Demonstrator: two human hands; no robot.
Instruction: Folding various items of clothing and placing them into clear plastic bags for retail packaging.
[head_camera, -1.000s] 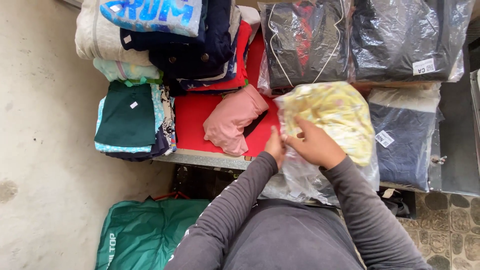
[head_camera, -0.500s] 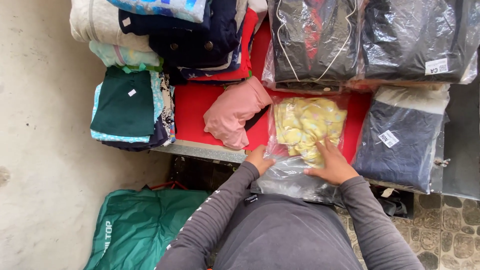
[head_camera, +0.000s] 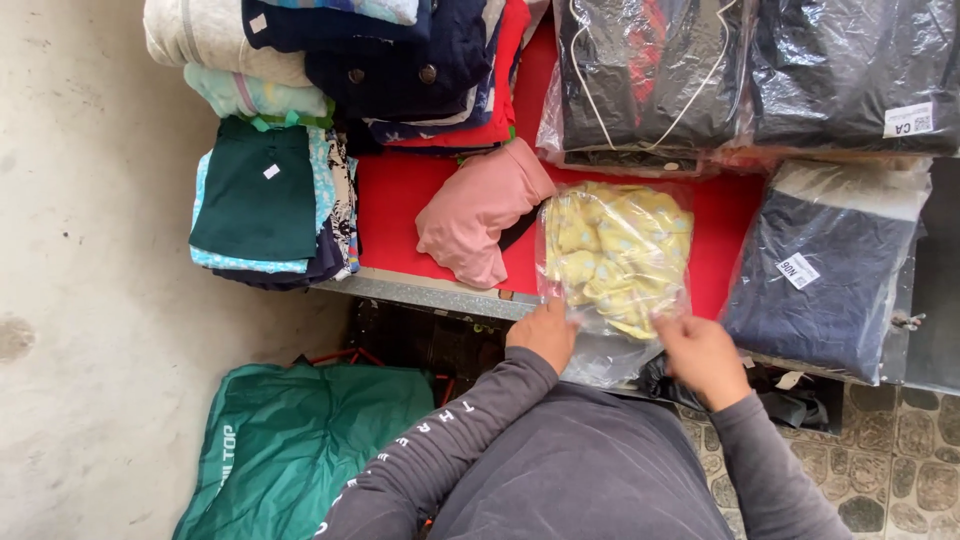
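Note:
A clear plastic bag with a yellow patterned garment (head_camera: 618, 255) lies on the red table top (head_camera: 400, 190), its open end hanging over the near edge. My left hand (head_camera: 545, 333) grips the bag's lower left corner. My right hand (head_camera: 700, 352) pinches the lower right corner. A crumpled pink garment (head_camera: 478, 210) lies just left of the bag, unbagged.
Folded clothes are stacked at the left: a dark green piece (head_camera: 255, 192) and navy items (head_camera: 400, 65). Bagged dark garments (head_camera: 645, 75) lie behind, another bagged navy one (head_camera: 825, 270) to the right. A green bag (head_camera: 300, 440) sits on the concrete floor.
The bagged yellow garment came down from a tilted, lifted position to lie flat on the table. Both hands slid back from on top of it to its near corners.

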